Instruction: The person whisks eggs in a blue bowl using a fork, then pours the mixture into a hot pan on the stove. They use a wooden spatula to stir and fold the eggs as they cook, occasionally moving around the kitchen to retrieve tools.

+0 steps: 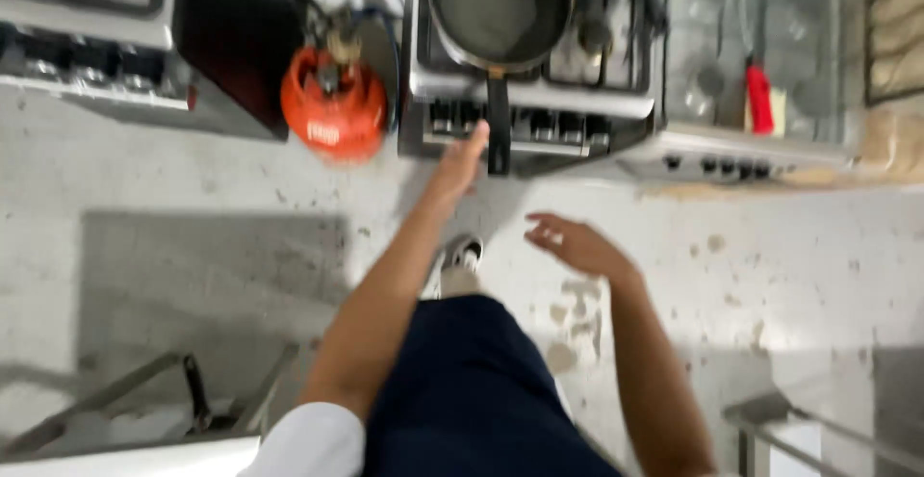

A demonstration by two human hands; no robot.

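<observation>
My left hand (462, 159) stretches forward with fingers extended, its tips just beside the black handle (498, 130) of a dark frying pan (498, 7) that sits on a gas stove (534, 102). Whether the fingers touch the handle or the stove's knobs (539, 123) is lost in blur. My right hand (576, 244) hangs lower, open and empty, fingers spread over the floor. My dark trousers and a grey shoe (462, 256) show below.
An orange gas cylinder (333, 103) stands left of the stove. Another stove (96, 44) is at the far left, a third cooktop (760, 82) with a red lighter (759, 98) at the right. Metal frames (144, 400) sit at the lower corners on stained concrete floor.
</observation>
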